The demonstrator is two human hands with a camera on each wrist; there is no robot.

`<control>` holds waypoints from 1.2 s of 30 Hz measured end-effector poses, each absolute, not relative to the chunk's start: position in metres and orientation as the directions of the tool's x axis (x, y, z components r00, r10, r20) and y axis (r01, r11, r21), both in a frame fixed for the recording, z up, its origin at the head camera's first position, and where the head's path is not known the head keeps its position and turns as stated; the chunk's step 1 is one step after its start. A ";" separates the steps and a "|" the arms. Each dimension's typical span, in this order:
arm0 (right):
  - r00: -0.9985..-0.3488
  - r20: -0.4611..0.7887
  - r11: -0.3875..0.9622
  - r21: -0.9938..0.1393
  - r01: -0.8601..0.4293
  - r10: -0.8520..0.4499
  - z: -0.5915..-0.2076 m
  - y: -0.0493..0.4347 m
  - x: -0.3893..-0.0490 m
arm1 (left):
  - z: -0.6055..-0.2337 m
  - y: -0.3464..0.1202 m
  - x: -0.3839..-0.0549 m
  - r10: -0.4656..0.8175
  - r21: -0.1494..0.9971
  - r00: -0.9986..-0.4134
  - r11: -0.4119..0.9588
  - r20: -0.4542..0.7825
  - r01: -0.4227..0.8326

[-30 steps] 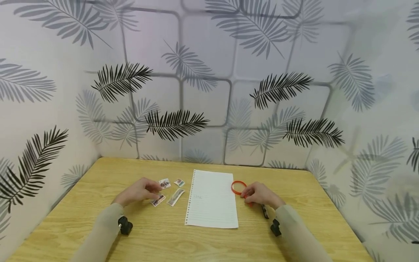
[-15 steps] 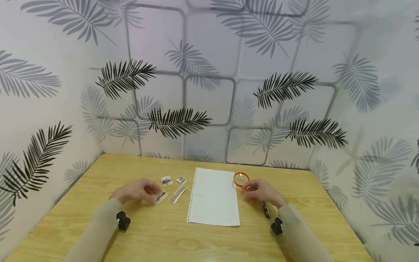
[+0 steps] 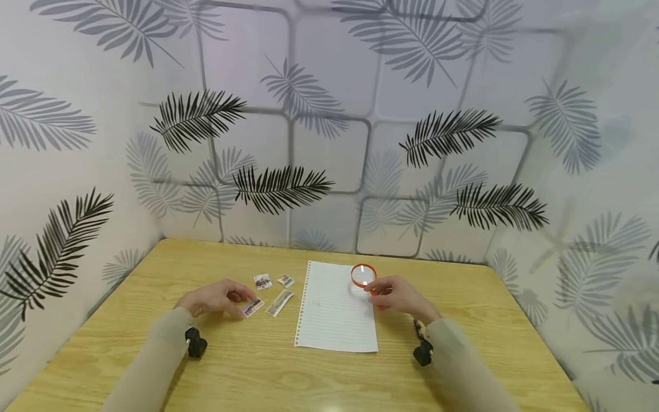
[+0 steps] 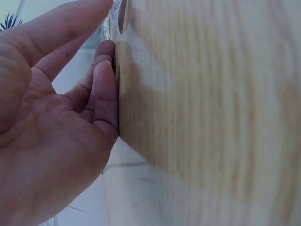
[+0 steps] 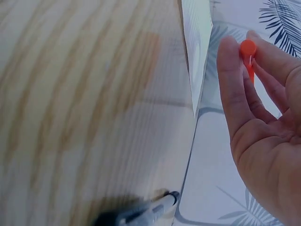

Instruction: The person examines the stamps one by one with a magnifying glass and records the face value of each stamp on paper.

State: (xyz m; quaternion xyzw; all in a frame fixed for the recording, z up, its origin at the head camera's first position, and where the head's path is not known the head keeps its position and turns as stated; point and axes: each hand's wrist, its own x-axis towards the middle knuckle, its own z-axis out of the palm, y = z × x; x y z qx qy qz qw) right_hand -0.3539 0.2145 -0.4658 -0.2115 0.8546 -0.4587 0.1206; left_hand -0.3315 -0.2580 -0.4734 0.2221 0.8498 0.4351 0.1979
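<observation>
The right hand (image 3: 400, 295) pinches the red magnifying glass (image 3: 363, 276) by its handle, above the far right of the lined sheet (image 3: 337, 326), partly covering it; the left hand (image 3: 215, 298) has its fingers loosely bent at a small picture (image 3: 254, 307), though whether it pinches I cannot tell; three other pictures (image 3: 280, 303) lie left of the sheet, and right of it a pen (image 5: 153, 210) lies half-hidden on the table (image 3: 288, 377)

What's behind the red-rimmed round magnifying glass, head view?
Upper right of the white lined paper, apparently some wooden table too. Spots behind the red rim and right hand are hidden.
</observation>
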 end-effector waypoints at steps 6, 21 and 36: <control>-0.859 -0.033 0.448 -0.863 -0.233 -0.511 -0.463 0.199 -0.351 | -0.474 -0.257 -0.333 0.534 0.818 -0.830 0.543 -0.160 0.191; -0.768 -0.049 0.381 -0.887 -0.261 -0.638 -0.462 0.155 -0.344 | -0.475 -0.255 -0.334 0.517 0.811 -0.838 0.557 -0.173 0.177; -0.721 -0.083 0.411 -0.863 -0.293 -0.688 -0.461 0.118 -0.341 | -0.476 -0.250 -0.333 0.518 0.787 -0.842 0.579 -0.153 0.213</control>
